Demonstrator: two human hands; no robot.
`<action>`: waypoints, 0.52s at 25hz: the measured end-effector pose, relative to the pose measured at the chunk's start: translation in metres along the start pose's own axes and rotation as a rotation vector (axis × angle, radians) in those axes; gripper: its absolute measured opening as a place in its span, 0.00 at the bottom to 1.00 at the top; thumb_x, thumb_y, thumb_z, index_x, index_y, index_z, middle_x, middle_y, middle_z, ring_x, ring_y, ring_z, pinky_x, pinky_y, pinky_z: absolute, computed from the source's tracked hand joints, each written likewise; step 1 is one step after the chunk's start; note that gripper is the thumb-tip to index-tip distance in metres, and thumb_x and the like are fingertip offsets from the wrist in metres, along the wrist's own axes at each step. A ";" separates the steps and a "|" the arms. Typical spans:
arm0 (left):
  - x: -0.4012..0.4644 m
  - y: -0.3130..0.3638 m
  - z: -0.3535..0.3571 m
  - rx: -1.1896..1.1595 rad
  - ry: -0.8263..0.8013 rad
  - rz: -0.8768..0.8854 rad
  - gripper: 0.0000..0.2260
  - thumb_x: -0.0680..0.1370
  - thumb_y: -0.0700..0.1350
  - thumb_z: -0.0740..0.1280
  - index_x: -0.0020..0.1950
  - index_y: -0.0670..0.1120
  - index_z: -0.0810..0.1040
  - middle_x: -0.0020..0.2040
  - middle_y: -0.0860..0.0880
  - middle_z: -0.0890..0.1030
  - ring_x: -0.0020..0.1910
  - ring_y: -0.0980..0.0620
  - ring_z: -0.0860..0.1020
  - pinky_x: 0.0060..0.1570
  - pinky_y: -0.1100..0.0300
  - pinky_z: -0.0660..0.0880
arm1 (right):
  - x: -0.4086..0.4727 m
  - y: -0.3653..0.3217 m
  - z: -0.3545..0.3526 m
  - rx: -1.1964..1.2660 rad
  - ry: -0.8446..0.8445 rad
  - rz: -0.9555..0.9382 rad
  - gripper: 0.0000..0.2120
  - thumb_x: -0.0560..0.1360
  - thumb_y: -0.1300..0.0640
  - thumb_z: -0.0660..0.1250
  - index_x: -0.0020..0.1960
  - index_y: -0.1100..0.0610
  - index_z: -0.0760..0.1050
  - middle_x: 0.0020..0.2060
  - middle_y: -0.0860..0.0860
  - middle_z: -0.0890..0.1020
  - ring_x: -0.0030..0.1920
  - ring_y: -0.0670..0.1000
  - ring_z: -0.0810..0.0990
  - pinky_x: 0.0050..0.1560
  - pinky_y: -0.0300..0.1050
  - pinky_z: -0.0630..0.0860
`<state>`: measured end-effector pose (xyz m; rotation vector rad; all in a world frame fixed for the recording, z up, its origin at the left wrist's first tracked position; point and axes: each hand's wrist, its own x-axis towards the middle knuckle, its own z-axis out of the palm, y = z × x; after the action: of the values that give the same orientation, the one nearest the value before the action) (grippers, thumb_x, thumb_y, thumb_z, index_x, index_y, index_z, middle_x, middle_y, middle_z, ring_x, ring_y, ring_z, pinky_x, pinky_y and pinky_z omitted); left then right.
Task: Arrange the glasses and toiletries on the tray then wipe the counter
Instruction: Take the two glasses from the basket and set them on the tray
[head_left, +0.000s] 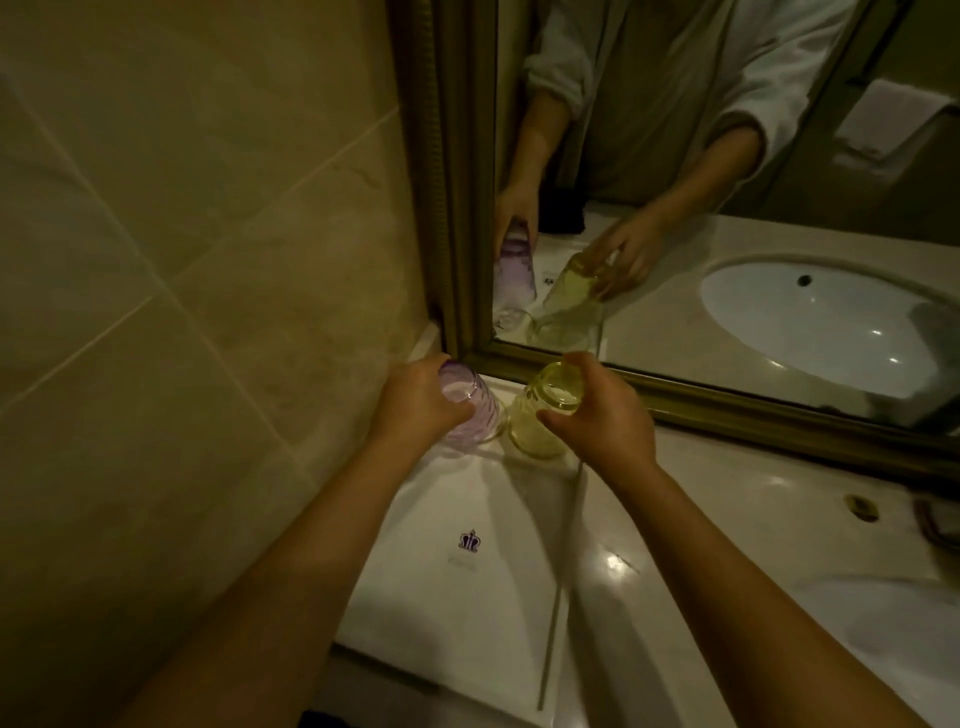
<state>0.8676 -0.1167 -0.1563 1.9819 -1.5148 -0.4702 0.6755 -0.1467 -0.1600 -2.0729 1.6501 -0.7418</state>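
Note:
A white tray (467, 613) with a purple crown logo lies on the counter against the left wall. At its far end, near the mirror, two glasses stand upside down side by side. My left hand (415, 405) grips the purple glass (470, 410) around its upturned base. My right hand (597, 410) grips the yellow glass (535, 421) the same way. Both glasses touch or nearly touch the tray. No toiletries are visible.
A gold-framed mirror (675, 395) runs along the back of the marble counter (701, 561) and reflects both hands and glasses. The sink basin (909, 639) is at the right edge. A tiled wall (182, 312) closes the left side. A dark object (940, 525) sits far right.

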 end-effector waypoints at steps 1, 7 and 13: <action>0.007 -0.001 0.005 0.013 -0.020 0.001 0.22 0.65 0.43 0.76 0.57 0.40 0.78 0.52 0.39 0.82 0.50 0.42 0.79 0.48 0.56 0.73 | 0.004 0.003 0.007 -0.007 0.000 0.000 0.29 0.64 0.50 0.75 0.62 0.51 0.69 0.56 0.54 0.80 0.56 0.57 0.77 0.45 0.49 0.75; 0.028 -0.006 0.024 0.058 -0.067 -0.016 0.26 0.66 0.44 0.76 0.62 0.41 0.75 0.57 0.39 0.80 0.55 0.41 0.77 0.54 0.55 0.72 | 0.014 0.020 0.030 -0.045 -0.046 0.001 0.30 0.64 0.49 0.75 0.63 0.51 0.70 0.56 0.54 0.80 0.55 0.58 0.77 0.46 0.49 0.74; 0.041 -0.014 0.036 0.111 -0.101 -0.019 0.30 0.66 0.45 0.75 0.66 0.42 0.72 0.61 0.39 0.78 0.59 0.41 0.75 0.57 0.55 0.70 | 0.019 0.025 0.039 -0.050 -0.055 0.009 0.30 0.64 0.49 0.75 0.63 0.50 0.70 0.56 0.54 0.80 0.55 0.58 0.77 0.45 0.47 0.72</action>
<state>0.8684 -0.1619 -0.1896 2.0866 -1.6169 -0.5114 0.6833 -0.1718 -0.2025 -2.0988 1.6635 -0.6415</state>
